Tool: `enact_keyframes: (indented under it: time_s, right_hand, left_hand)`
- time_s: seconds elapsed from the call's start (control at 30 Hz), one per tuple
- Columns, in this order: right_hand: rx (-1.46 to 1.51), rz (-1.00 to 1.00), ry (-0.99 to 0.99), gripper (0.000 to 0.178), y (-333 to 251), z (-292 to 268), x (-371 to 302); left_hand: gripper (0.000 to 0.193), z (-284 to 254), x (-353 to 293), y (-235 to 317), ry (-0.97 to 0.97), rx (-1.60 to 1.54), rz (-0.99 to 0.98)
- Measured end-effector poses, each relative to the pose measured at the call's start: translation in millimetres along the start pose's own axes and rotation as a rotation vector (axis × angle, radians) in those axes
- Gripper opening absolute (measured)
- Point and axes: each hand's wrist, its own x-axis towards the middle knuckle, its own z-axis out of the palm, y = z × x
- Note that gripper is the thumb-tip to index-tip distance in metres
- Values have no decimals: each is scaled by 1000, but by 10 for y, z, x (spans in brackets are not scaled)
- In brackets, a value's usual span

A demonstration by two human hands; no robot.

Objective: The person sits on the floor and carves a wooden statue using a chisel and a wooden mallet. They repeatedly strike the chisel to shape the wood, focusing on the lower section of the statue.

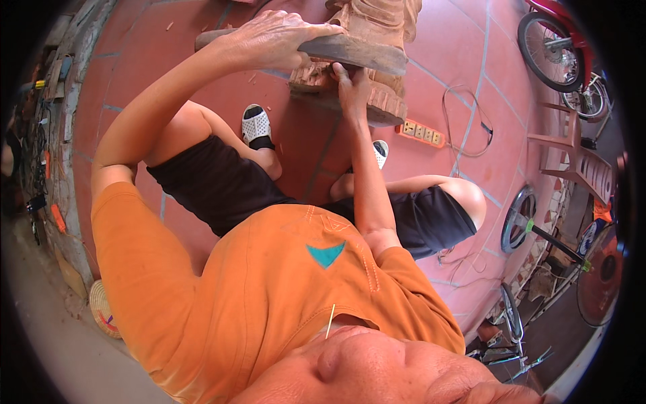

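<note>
My left hand (272, 40) grips a long, flat grey-brown bar (356, 52), with the index finger stretched along its upper edge. One end of the bar sticks out to the left of the hand. Its broad end crosses in front of a carved wooden piece (377, 23) with folded ridges and a thick base. Just below the bar, my right hand (353, 91) is against the base of the carving. The thumb points up and the fingers are curled. What lies in this grip is mostly hidden.
Red floor tiles (437, 40) carry small wood chips. An orange power strip (420, 132) with a loose cable lies right of the carving. A red motorbike's wheel (548, 50), a plastic chair (579, 155) and a fan (601, 276) stand at right. Tools line the left edge.
</note>
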Motion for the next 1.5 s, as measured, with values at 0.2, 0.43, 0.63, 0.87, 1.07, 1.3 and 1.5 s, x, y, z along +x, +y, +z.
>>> enact_keyframes:
  time_s: [0.2, 0.43, 0.63, 0.87, 1.07, 1.3, 1.5]
  right_hand:
    - [381, 46, -19, 21, -25, 47, -69]
    - [327, 111, -41, 21, -258, -124, -65]
    - [278, 82, -41, 23, -302, -135, -171]
    - [149, 44, -14, 22, -319, -81, -193]
    - [107, -28, -69, 22, -289, 72, -261]
    - [259, 61, -10, 18, -341, -63, -249]
    - [235, 21, -3, 19, -294, -48, -330]
  left_hand:
    - [76, -538, -38, 257, 40, -116, 27]
    - [78, -450, -122, 64, 272, -281, 191]
    - [79, -581, -176, 241, 129, -397, 116]
    - [78, -440, -133, 232, -23, -350, 95]
    - [77, -421, -182, 162, -55, -26, 103]
    - [78, -664, -207, 331, 121, -373, 84]
    - [79, -539, -202, 233, 150, -423, 182]
